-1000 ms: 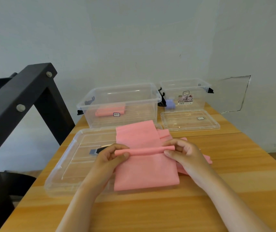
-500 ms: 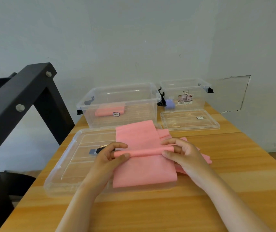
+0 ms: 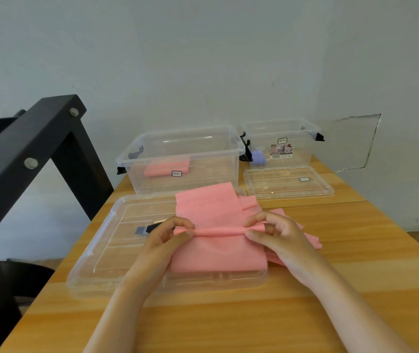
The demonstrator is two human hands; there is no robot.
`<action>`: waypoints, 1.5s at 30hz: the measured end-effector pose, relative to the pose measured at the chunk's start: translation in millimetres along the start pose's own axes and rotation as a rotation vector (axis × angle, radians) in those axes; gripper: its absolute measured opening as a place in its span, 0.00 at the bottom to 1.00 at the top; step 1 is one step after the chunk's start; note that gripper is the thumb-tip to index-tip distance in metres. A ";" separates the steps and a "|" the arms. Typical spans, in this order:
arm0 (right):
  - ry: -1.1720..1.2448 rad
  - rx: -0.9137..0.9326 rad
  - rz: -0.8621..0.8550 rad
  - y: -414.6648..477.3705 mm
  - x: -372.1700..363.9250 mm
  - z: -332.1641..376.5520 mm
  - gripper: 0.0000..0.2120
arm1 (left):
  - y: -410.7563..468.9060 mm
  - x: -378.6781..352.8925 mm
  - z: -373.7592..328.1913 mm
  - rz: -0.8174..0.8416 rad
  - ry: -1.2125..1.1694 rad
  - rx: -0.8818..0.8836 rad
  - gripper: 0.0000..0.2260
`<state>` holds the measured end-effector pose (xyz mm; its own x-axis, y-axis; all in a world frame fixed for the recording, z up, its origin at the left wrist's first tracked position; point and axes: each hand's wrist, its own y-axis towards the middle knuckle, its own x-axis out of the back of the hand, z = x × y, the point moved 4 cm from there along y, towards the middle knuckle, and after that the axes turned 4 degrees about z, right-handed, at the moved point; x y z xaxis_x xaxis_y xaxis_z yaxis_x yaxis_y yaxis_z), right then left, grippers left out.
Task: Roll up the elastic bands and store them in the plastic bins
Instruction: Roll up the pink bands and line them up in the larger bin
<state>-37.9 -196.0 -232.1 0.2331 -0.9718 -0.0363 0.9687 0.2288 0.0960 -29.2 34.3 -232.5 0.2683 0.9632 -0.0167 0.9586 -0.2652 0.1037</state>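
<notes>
- Left edge of frame: black frame (image 3: 25,154) with two silver bolt heads, standing beside the wooden table (image 3: 356,250).
- Lower left of centre: large clear lid (image 3: 106,250) flat on the table, with a dark label on its middle.
- Left hand (image 3: 167,238), centre: thumb and curled fingers pinch the left end of the rolled ridge in the pink elastic band (image 3: 216,250).
- The band lies on the right part of the lid. Its flat tail points to the bottom of the frame and its unrolled length runs up toward the bins.
- Upper centre: large clear bin (image 3: 216,169), open, with one rolled pink band (image 3: 162,169) inside at its left.
- Right hand (image 3: 277,235), right of centre: thumb and curled fingers pinch the right end of the same ridge.
- Other pink bands (image 3: 310,238) lie under and just right of that hand.
- Upper right: small clear bin (image 3: 302,138), open, holding a purple item (image 3: 258,157); a small clear lid (image 3: 279,184) lies in front of it.
</notes>
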 end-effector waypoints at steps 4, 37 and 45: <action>-0.039 0.024 -0.016 0.7 0.6 -1.2 0.04 | 1.0 1.1 1.2 -0.040 0.041 -0.017 0.02; -0.051 0.079 -0.299 -0.4 2.1 -2.2 0.08 | 2.1 0.7 4.4 -0.071 0.058 0.026 0.08; -0.065 0.076 -0.300 -1.6 2.0 -0.1 0.09 | 1.1 -0.2 2.8 -0.083 0.092 0.024 0.10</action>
<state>-39.1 -198.3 -232.4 -0.0706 -0.9974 -0.0109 0.9838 -0.0715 0.1646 -27.9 33.7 -235.2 0.1788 0.9816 0.0673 0.9795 -0.1840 0.0816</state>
